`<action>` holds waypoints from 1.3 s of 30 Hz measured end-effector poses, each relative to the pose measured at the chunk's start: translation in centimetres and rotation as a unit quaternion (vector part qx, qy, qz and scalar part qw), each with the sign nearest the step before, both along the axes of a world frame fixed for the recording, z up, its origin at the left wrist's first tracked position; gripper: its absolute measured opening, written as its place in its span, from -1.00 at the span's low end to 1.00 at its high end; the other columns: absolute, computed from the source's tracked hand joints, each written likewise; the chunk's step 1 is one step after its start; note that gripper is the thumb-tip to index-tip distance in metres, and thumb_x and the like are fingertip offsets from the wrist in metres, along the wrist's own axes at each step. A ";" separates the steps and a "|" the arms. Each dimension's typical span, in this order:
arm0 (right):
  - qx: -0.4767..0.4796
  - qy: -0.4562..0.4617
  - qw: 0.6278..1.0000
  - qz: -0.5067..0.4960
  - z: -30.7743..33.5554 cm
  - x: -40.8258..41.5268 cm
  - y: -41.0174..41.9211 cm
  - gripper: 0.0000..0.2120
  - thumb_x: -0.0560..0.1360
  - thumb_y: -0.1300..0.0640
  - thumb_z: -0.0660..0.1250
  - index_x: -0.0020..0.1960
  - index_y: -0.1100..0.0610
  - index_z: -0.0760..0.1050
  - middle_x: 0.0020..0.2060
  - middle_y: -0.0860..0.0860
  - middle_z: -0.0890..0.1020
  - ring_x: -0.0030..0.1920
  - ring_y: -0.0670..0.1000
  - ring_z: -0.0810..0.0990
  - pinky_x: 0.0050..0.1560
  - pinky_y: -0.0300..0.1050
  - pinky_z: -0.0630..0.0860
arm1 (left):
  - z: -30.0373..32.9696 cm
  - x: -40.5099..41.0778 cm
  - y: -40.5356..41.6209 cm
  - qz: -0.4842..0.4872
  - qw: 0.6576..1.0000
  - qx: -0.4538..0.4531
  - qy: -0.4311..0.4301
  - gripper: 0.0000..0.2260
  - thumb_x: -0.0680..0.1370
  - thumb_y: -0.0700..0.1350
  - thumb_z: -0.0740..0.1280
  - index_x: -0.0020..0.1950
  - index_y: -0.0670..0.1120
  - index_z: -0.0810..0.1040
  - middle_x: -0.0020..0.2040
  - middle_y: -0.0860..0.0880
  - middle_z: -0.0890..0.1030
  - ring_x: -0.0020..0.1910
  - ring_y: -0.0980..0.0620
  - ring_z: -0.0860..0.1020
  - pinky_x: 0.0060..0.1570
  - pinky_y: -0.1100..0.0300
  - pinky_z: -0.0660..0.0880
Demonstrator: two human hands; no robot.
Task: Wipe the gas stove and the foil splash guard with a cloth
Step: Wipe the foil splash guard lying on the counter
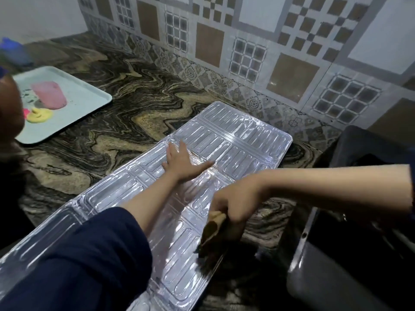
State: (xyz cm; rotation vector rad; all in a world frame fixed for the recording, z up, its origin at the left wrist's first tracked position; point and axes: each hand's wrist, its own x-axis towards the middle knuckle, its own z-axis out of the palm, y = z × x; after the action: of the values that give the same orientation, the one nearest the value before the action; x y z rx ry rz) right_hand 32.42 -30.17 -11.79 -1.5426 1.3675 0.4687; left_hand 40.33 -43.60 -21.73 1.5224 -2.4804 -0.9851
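Flat on the foil splash guard, the left hand presses; the right hand grips a cloth at its edge.

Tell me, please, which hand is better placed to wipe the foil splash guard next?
The right hand: it already grips the cloth at the near right edge of the foil splash guard. The left hand lies flat on the guard, fingers spread, and looks better suited to steadying it.
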 end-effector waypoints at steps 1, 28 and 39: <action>-0.005 0.003 1.000 -0.029 0.9 -0.8 -0.2 -0.78 0.34 0.47 0.17 -0.08 0.35 0.51 -0.27 0.25 0.47 -0.20 0.04 0.41 -0.24 -0.11 0.36 | 0.3 1.1 -0.1 -0.005 0.999 -0.029 0.015 0.14 0.25 0.50 0.29 0.58 -0.09 -0.11 0.59 -0.18 -0.11 0.56 -0.13 -0.14 0.46 -0.27 -0.09; -0.115 0.041 0.946 -0.301 2.8 -4.1 -0.2 -0.73 0.41 0.47 0.10 -0.05 0.21 0.48 -0.26 0.16 0.51 -0.26 0.15 0.54 -0.27 -0.06 0.53 | 0.2 9.0 5.3 -0.102 0.955 -0.003 -0.278 0.45 0.02 0.56 0.37 0.52 -0.19 -0.36 0.49 -0.34 -0.36 0.50 -0.30 -0.32 0.43 -0.31 -0.22; -0.160 -0.014 0.920 -0.357 6.6 -1.4 1.9 -0.60 0.44 0.49 0.04 0.25 0.36 0.36 -0.13 0.26 0.50 -0.18 0.19 0.55 -0.25 -0.07 0.52 | 5.6 7.9 8.5 -0.001 0.945 0.174 0.276 -0.39 0.37 -0.11 0.56 0.37 -0.14 0.43 0.31 -0.24 0.50 0.24 -0.09 0.51 0.20 0.09 0.48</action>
State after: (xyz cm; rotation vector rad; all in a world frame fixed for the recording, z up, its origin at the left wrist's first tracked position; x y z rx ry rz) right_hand 31.03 -28.22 -5.23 -1.1622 1.9207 -0.2421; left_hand 48.25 -35.10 -16.09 1.0937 -1.9837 -1.6482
